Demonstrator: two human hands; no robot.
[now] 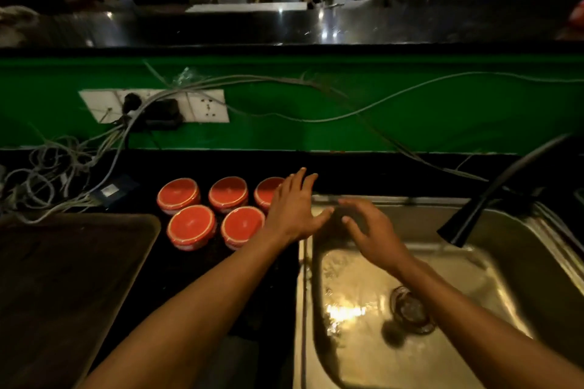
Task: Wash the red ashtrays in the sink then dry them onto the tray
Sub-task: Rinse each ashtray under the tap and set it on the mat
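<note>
While both hands hang open and hold nothing, the left hand (292, 211) reaches at 11 o'clock over five red ashtrays (218, 213) on the bench. Best pinch the nearest rim firmly, then lift it across into the sink (493, 265).

A black counter (196, 278) ran across the lower frame. On it, at centre, stood five red ashtrays (192, 227) in two rows, upside down. A dark tray (63, 278) lay at lower left, a tangle of grey cables (47, 180) at far left, and a steel sink (505, 262) was set in at right.
</note>
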